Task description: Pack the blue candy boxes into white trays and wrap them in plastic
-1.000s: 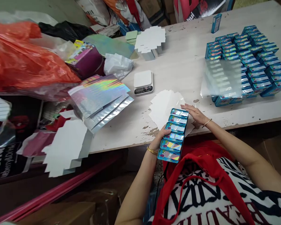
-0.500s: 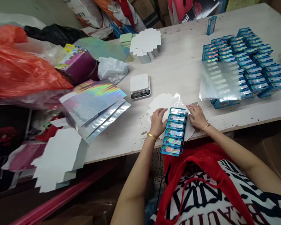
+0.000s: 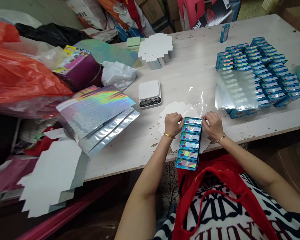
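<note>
A row of several small blue boxes [image 3: 189, 145] with shiny labels lies at the table's front edge, its near end over the edge. Beyond its far end a clear plastic bag [image 3: 195, 101] catches the light; whether it covers any of the boxes I cannot tell. My left hand [image 3: 173, 124] is closed in a pinch by the far left corner of the row, on the bag's edge. Opposite it, my right hand [image 3: 213, 125] pinches the bag's other side, close to the far right corner. White cut card sheets [image 3: 173, 110] lie under the row and the bag.
To the right, a stack of clear bags [image 3: 233, 90] rests on many packed blue boxes [image 3: 275, 80]. One blue box [image 3: 224, 33] stands apart at the back. A white scale [image 3: 149, 94], piled white card [image 3: 156, 46] and silvery holographic sheets [image 3: 100, 116] are toward the left.
Both hands have gone from spread fingers to closed pinches at the bag's sides. The bag extends farther beyond the boxes. The view has shifted slightly.
</note>
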The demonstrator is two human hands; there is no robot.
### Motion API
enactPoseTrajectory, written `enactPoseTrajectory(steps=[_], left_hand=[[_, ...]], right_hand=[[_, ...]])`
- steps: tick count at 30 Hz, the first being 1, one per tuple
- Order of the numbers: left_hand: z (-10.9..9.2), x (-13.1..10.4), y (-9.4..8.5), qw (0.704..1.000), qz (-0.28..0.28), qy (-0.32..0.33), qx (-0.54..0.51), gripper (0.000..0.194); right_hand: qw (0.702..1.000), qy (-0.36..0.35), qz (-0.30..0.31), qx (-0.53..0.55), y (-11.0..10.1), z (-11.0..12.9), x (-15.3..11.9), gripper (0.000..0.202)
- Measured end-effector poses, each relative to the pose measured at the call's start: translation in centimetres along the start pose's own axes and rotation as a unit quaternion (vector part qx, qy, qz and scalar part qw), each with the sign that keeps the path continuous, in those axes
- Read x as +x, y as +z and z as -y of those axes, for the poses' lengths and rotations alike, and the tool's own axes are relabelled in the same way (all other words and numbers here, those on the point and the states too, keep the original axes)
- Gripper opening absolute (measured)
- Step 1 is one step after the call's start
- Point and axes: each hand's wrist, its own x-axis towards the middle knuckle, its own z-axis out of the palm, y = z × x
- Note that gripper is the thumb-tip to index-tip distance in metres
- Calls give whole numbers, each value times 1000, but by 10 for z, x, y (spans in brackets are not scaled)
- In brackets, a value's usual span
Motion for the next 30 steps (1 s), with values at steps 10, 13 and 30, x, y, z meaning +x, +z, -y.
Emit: enactPoseTrajectory(steps=[10,13,30], left_hand=[[-2,0,-11,996,-1,-49,-79,28],[-6,-15,-15,1000,-28,3,6,32],[3,-51,10,998,-17,18,-52,26]], right_hand=[[991,-113,34,-61,-10,16,3,27],[989,-133,36,-60,-11,16,-4,27],[989,145,11,15,20,13,-59,23]])
